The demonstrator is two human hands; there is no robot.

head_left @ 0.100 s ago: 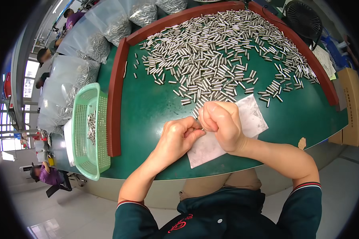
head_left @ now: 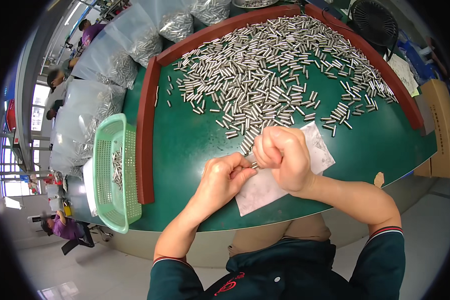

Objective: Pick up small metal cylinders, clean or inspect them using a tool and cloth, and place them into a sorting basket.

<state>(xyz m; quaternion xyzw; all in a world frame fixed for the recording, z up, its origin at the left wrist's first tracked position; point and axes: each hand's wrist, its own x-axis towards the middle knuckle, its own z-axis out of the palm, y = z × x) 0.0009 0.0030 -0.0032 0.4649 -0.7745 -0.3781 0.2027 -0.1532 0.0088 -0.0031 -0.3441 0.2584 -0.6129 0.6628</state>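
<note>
My left hand (head_left: 224, 176) pinches a small shiny metal pin (head_left: 254, 165) between thumb and fingertips, its end sticking out to the right. Close beside it, my right hand (head_left: 286, 159) is curled into a fist; whatever its fingers hold is hidden. Both hands hover over a smudged white sheet (head_left: 265, 192) on the green table. Just beyond them spreads a large heap of metal pins (head_left: 250, 80), with a few lined up close to my right fingers.
Red wooden rails (head_left: 146, 135) border the heap. Outside the left one stands a green plastic basket (head_left: 131, 180) with some pins in it. Clear bags (head_left: 102, 102) of pins line the far left. A black fan (head_left: 374, 22) and a cardboard box (head_left: 441, 130) are at right. Other people sit far left.
My right hand has drawn slightly to the right, away from the left, so more of the pin shows between them. The whole view has shifted a little.
</note>
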